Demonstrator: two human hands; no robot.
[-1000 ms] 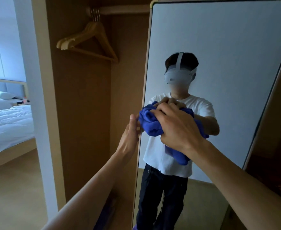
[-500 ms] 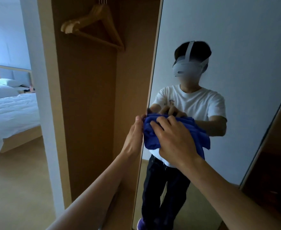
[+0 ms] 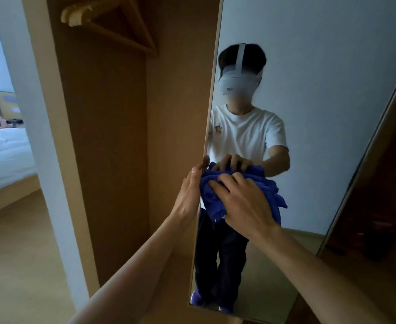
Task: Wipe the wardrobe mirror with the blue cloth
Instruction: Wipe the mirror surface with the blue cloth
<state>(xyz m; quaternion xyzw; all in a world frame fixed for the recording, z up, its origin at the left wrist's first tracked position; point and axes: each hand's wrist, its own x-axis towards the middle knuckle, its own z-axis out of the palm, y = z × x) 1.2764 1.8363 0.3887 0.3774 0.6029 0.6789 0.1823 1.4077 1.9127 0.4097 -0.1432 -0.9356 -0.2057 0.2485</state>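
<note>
The tall wardrobe mirror (image 3: 321,113) fills the right half of the view and reflects a person in a white shirt. A bunched blue cloth (image 3: 212,197) lies against the glass near the mirror's left edge, at about waist height of the reflection. My right hand (image 3: 243,202) grips the cloth, fingers curled over it, and presses it onto the glass. My left hand (image 3: 187,195) holds the mirror door's left edge just beside the cloth, with a fingertip reflected in the glass.
The open wardrobe bay (image 3: 112,160) is left of the mirror, with a wooden hanger (image 3: 112,26) on the rail above. A white bed (image 3: 2,155) stands in the room at far left. A dark wooden panel (image 3: 379,206) borders the mirror's right side.
My right hand has slid the cloth down the glass, from chest level of the reflection to waist level. My left hand followed down the door's edge, and the view tilted lower.
</note>
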